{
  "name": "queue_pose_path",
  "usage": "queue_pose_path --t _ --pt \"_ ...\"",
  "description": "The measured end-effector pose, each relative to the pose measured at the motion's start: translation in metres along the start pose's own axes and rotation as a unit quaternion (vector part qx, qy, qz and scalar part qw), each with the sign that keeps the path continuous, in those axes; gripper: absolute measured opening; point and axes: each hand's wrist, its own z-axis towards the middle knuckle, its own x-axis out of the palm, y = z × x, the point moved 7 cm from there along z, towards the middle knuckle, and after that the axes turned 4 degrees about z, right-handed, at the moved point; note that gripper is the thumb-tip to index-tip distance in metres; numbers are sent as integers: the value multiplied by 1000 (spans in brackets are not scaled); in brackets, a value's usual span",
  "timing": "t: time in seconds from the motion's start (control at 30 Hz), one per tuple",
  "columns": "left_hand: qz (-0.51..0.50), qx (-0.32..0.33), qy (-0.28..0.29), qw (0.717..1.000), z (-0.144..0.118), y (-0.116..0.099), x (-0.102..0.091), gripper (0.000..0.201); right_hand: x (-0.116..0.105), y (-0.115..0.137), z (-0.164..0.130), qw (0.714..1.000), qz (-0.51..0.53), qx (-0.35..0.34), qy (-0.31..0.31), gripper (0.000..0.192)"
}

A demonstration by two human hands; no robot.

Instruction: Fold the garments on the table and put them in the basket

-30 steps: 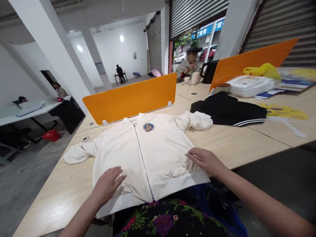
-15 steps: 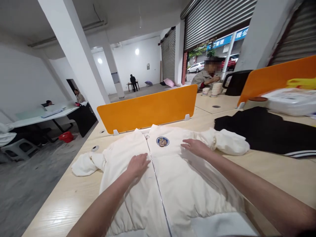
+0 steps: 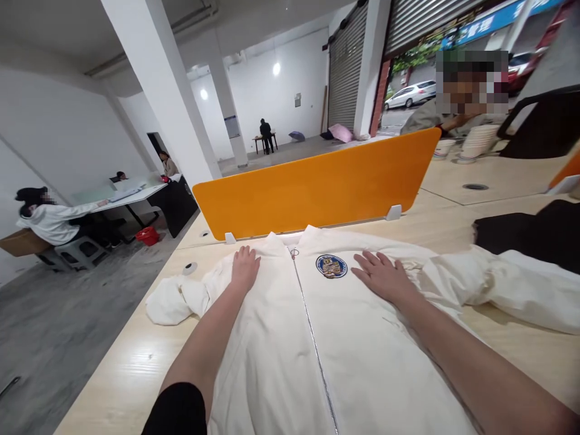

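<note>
A cream zip-up jacket (image 3: 285,314) lies front side up on the pale wooden table (image 3: 118,356), its collar away from me and its silver zip closed down the middle. A round blue badge (image 3: 331,266) sits on the chest. My left hand (image 3: 246,267) lies flat on the shoulder at the left, fingers stretched toward the collar. On the other side of the zip, my right hand (image 3: 379,275) rests on the chest beside the badge, fingers spread. Both sleeves stick out sideways in creases; the lower hem is outside the view.
An orange divider (image 3: 317,184) stands just behind the collar. Dark cloth (image 3: 530,232) lies at the right. Beyond it are stacked paper cups (image 3: 479,142), a black bag-like object (image 3: 544,124) and a seated person (image 3: 426,121). Other people sit at a desk (image 3: 136,196) to the left.
My left hand has moved from beside the zip outward to the left shoulder. My right hand now lies flatter, fingers spread. The jacket looks smoother, its right sleeve extended further. The view has shifted.
</note>
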Motion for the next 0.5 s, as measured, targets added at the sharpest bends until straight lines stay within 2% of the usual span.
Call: queue_pose_path --t 0.07,0.13,0.2,0.3,0.4,0.5 --pt "-27 73 6 997 16 -25 0 43 -3 2 -1 1000 1 -2 -4 60" --pt "-50 109 61 991 30 -40 11 45 -5 3 -2 1000 2 -2 -3 60" --pt "-56 89 111 988 42 -42 24 52 -5 3 -2 1000 1 2 1 60" --pt "-53 50 110 991 52 -42 32 55 -5 3 -2 1000 2 1 5 58" --pt "-41 20 96 994 42 -45 33 53 -3 0 -1 1000 10 1 6 57" --pt "-25 39 95 994 11 -48 31 52 0 -3 -1 1000 16 8 10 59"
